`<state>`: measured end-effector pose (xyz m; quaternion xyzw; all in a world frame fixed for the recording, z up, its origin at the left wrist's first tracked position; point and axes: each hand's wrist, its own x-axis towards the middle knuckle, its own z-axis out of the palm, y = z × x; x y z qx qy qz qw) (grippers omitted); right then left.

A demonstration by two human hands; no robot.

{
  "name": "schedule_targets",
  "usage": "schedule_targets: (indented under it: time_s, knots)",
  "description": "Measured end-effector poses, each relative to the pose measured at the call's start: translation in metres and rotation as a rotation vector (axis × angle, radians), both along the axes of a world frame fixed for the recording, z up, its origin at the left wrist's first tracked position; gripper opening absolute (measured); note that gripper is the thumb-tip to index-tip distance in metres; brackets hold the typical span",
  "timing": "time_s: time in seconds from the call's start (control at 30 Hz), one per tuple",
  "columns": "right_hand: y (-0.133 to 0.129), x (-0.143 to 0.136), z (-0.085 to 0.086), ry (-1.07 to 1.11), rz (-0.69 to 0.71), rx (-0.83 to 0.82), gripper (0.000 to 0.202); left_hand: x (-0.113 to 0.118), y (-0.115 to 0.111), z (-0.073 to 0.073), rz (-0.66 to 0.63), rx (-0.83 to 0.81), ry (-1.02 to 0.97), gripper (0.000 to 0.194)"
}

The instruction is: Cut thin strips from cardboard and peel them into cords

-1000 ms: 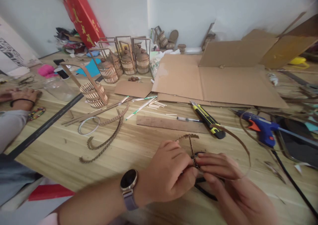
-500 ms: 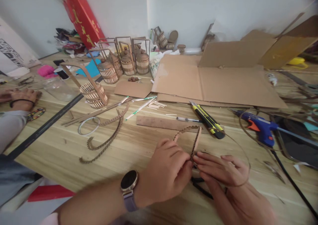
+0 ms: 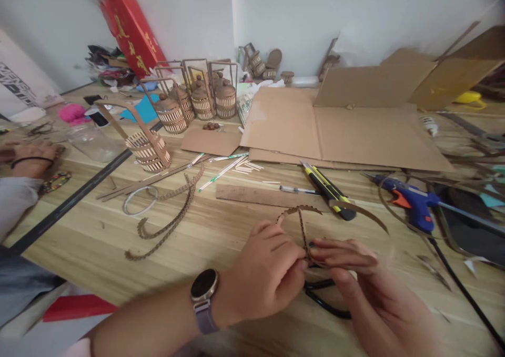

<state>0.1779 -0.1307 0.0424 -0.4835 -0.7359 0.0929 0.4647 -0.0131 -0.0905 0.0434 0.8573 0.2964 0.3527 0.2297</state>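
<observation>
My left hand [image 3: 268, 267], with a watch on its wrist, is closed on a bent corrugated cardboard strip [image 3: 303, 226]. Fingers and thumb of my right hand [image 3: 374, 288] press together at the same strip from the other side. One part of the strip stands up between the hands and another curves over behind the left knuckles; its lower part is hidden. A thin brown strip [image 3: 366, 210] arcs out above my right hand. Below the fingertips lies a pair of black handles [image 3: 329, 305], perhaps of scissors, partly covered by the hands.
Beyond the hands lie a yellow-black utility knife [image 3: 325, 189] and a blue glue gun [image 3: 414, 199]. Curved corrugated strips [image 3: 173, 223] and a white ring [image 3: 140, 200] are left. Small lidded baskets [image 3: 205, 99] and flattened cardboard [image 3: 284, 120] stand behind. Another person's hand [image 3: 33, 157] rests far left.
The thin brown strip has swung from a loop around my right hand to an arc above it. The upright part of the corrugated strip has tipped left, and my right fingers have shifted slightly.
</observation>
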Motion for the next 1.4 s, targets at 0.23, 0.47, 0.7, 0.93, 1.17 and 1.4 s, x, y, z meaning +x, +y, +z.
schedule_targets:
  time_s: [0.23, 0.47, 0.7, 0.93, 1.17, 1.4]
  knots:
    - [0.004, 0.001, 0.003, -0.198, 0.032, 0.179, 0.01, 0.0, 0.0, -0.001, -0.002, 0.068, 0.062, 0.024]
    - [0.0, 0.004, 0.002, -0.221, 0.027, 0.173, 0.013, 0.001, 0.0, -0.001, -0.03, 0.094, 0.006, 0.026]
    - [0.001, 0.003, 0.0, -0.251, 0.019, 0.216, 0.014, 0.002, -0.002, 0.0, 0.007, 0.022, -0.048, 0.032]
    - [-0.002, 0.007, 0.001, -0.436, 0.09, 0.232, 0.017, 0.004, -0.005, -0.004, 0.083, -0.002, -0.044, 0.022]
    - [-0.008, 0.013, 0.0, -0.536, 0.118, 0.251, 0.02, 0.007, -0.011, -0.001, 0.138, -0.086, -0.079, 0.02]
    - [-0.003, 0.001, 0.006, -0.392, 0.055, 0.207, 0.012, 0.007, -0.01, -0.002, 0.111, -0.074, -0.116, 0.023]
